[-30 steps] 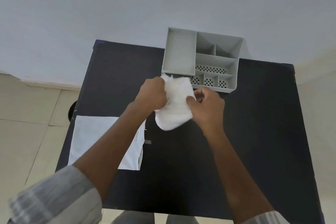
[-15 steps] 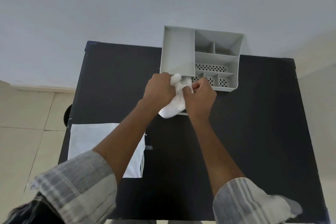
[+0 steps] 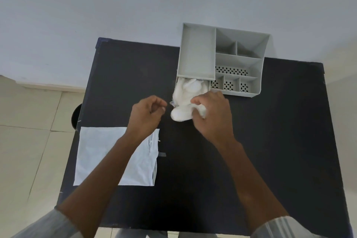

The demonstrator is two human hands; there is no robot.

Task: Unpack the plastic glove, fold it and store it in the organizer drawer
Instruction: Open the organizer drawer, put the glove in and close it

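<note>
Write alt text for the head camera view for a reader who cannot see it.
A person's right hand pushes a bunched white plastic glove into the open drawer at the front of a grey organizer on a black table. The left hand hangs loosely curled beside the glove, apart from it, above a flat white wrapper.

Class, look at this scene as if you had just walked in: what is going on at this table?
A person is stuffing a bundled white plastic glove into the pulled-out drawer of a grey organizer on a dark table. The right hand presses on the glove, which is partly in the drawer and partly bulging out. The left hand hovers beside it, loosely curled and holding nothing. A flat white wrapper lies at the table's left.
</note>
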